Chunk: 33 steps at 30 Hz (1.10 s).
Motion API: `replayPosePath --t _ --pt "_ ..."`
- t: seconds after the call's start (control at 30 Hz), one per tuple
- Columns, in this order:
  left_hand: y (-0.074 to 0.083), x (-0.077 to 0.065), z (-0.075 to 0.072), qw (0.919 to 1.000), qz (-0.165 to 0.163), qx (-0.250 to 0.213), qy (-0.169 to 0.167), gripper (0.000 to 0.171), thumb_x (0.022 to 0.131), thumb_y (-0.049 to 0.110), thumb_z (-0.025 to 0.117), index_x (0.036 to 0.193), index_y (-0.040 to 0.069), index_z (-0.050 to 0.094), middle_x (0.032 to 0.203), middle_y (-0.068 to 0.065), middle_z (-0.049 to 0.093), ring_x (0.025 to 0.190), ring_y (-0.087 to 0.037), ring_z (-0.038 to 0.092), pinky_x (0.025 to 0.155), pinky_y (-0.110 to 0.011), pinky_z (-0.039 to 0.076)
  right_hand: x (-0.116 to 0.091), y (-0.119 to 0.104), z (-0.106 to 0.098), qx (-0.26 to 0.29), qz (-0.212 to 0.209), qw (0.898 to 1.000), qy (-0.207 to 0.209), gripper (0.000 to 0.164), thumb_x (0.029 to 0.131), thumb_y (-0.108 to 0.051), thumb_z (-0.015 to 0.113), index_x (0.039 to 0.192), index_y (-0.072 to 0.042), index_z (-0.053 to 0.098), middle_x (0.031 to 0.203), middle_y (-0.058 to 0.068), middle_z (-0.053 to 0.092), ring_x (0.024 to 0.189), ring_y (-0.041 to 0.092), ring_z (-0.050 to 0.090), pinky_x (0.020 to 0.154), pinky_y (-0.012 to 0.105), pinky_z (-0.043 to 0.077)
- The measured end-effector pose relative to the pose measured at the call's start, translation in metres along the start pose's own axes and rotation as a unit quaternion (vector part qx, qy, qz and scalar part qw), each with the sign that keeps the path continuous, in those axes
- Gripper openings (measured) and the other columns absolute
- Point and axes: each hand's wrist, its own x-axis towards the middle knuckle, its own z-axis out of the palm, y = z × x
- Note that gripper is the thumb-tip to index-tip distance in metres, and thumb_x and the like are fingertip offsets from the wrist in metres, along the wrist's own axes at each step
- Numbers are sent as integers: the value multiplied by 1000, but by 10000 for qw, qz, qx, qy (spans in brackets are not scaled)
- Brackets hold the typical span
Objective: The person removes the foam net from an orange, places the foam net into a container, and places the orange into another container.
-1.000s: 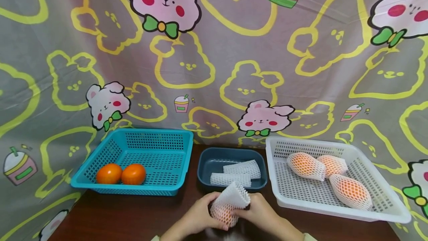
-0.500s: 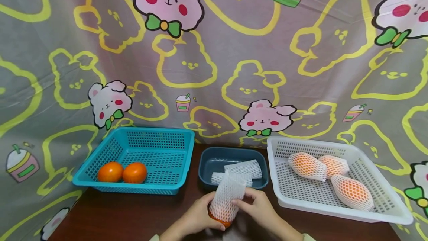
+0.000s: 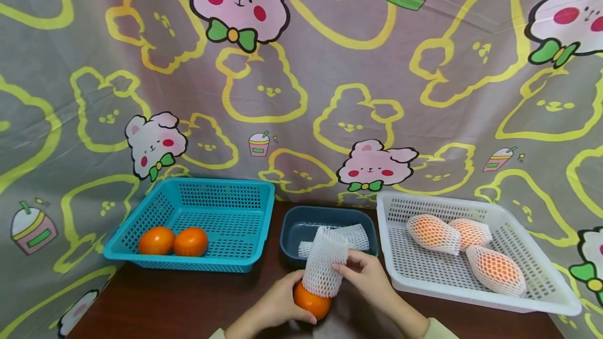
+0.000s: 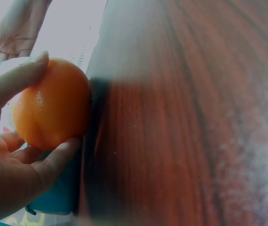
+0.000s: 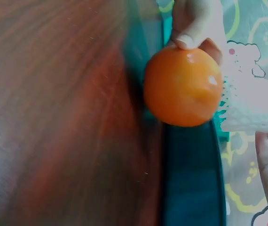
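Observation:
My left hand grips a glossy orange, thumb on one side and fingers curled round the other, as the left wrist view shows. A white foam net sleeve stands above the fruit, its lower edge right at the orange's top. Pinching the sleeve's right side is my right hand. In the right wrist view the whole near face of the orange is bare, with the sleeve to its right.
A teal basket at left holds 2 bare oranges. Behind my hands, a dark blue tray contains foam net sleeves. The white basket at right has 3 net-wrapped oranges. A patterned cloth hangs behind.
The foam net sleeve has slid up off the orange, which was covered a second ago. My right hand has moved slightly up and right with it; my left hand keeps its grip.

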Motion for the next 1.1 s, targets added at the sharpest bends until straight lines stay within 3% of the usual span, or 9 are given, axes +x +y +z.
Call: replayPosePath --t 0.1,0.3,0.53,0.67,0.87,0.97,1.1 --pt "1 -1 -1 10000 -87 37 -22 83 65 23 99 135 3 60 129 -8 63 107 -19 60 96 -39 50 4 -5 -3 -105 -58 9999 -22 30 93 -12 77 118 4 72 113 15 73 97 15 69 86 28 57" --pt "4 -1 -1 9999 -79 15 -106 81 65 19 99 134 2 60 130 -9 61 107 -22 60 95 -42 50 11 -13 -9 -653 -581 9962 53 27 91 -9 78 116 2 74 109 12 75 92 15 70 81 26 57" --pt "4 0 0 9997 -109 173 -144 78 64 21 99 133 11 63 130 -5 62 107 -18 59 95 -41 49 23 -17 -13 -1332 -1222 9828 387 18 89 -9 81 106 -8 78 102 1 75 89 13 68 80 30 58" --pt "4 0 0 9997 -100 142 -156 78 64 20 99 133 12 63 129 -5 62 105 -18 59 94 -41 49 30 -15 -14 -1703 -1997 9630 609 19 85 -2 82 101 -10 79 99 -3 74 87 13 66 75 29 60" --pt "4 0 1 9998 -34 120 -158 79 64 20 99 133 11 63 128 -5 61 104 -17 59 93 -39 49 39 -13 -14 -2293 -3182 9152 929 28 77 9 85 99 -7 78 98 0 73 82 14 65 71 23 58" --pt "3 0 0 9998 9 144 -159 79 64 21 99 134 11 63 128 -4 62 104 -16 59 93 -38 49 45 -12 -11 -2478 -3509 8956 1161 35 73 13 86 103 -4 78 101 3 74 86 19 67 78 17 55" --pt "3 0 0 9997 27 151 -197 80 64 22 99 134 10 62 127 -3 62 103 -15 59 92 -38 50 51 -9 -6 -2654 -3594 8832 1424 44 71 15 85 110 -3 79 105 4 73 94 23 65 85 12 49"
